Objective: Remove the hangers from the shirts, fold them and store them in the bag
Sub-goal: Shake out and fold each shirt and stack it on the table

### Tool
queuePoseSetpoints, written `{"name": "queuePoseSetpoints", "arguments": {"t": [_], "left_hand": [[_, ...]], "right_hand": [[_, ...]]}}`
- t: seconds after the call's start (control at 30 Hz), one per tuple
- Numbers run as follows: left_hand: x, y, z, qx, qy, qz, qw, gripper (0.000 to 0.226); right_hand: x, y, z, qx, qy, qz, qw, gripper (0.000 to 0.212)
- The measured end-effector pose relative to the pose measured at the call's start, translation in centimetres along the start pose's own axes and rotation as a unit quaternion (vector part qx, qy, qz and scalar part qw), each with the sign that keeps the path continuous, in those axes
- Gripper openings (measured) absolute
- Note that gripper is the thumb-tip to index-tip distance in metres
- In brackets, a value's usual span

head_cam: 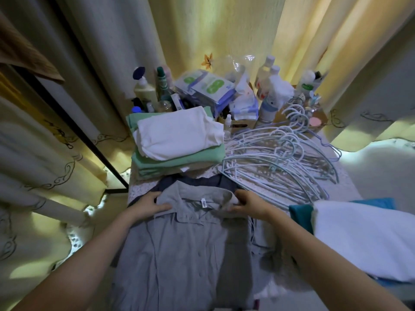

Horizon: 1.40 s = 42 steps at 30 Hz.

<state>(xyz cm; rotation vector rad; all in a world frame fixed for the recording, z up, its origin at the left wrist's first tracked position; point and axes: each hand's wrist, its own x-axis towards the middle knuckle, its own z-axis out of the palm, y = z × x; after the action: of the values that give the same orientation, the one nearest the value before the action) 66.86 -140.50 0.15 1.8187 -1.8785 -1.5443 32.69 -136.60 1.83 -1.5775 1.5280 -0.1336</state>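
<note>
A grey button-up shirt (186, 250) is spread front-up on the speckled table (334, 187), its collar pointing away from the person and its body running back toward the near edge. The collar is held at both ends: the left hand (150, 204) is closed on the left collar point, with the thumb lying on top of the cloth and the fingers tucked under the collar's edge, and the right hand (250, 204) is pinched on the right collar point, fingertips curled into the fold. The white neck label is seen between the two hands, clear of both. A darker blue-grey garment (193, 181) lies beneath the collar, just beyond the fingers. Farther back on the left, a stack of folded shirts (177, 142) is seen, a white one on top of green ones. To its right, a heap of pale blue hangers (280, 158) is spread across the table, well apart from the hands. Behind these, bottles and packets (202, 90) are crowded against the yellow curtain (220, 30). At the right edge, white and teal cloth (363, 239) is piled.
</note>
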Motion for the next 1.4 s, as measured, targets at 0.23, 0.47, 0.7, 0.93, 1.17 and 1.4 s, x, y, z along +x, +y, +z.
{"name": "queuePoseSetpoints", "arguments": {"t": [0.23,0.47,0.7,0.93,1.17,1.4], "left_hand": [[-5.6,3.4,-2.4,-0.05,-0.024,0.066,0.996,0.04],[-11.1,7.6,-4.6,-0.105,-0.026,0.082,0.991,0.01],[-12.7,10.8,0.7,-0.191,0.253,0.046,0.947,0.01],[-15.7,13.4,10.2,-0.339,0.301,0.06,0.889,0.015],[-16.9,12.2,7.9,-0.331,0.128,0.11,0.928,0.025],[-17.4,11.2,6.4,-0.292,0.038,0.138,0.946,0.034]], "right_hand": [[-4.7,-2.2,-2.3,0.156,0.082,-0.064,0.982,0.028],[-10.3,-5.7,-5.1,0.16,0.065,-0.094,0.98,0.026],[-10.6,-10.8,-1.7,0.271,0.179,0.032,0.945,0.013],[-10.2,-15.7,5.9,0.436,0.119,0.088,0.888,0.028],[-11.8,-15.7,5.1,0.574,0.004,0.04,0.818,0.015],[-11.5,-13.6,4.5,0.18,0.289,-0.108,0.934,0.033]]}}
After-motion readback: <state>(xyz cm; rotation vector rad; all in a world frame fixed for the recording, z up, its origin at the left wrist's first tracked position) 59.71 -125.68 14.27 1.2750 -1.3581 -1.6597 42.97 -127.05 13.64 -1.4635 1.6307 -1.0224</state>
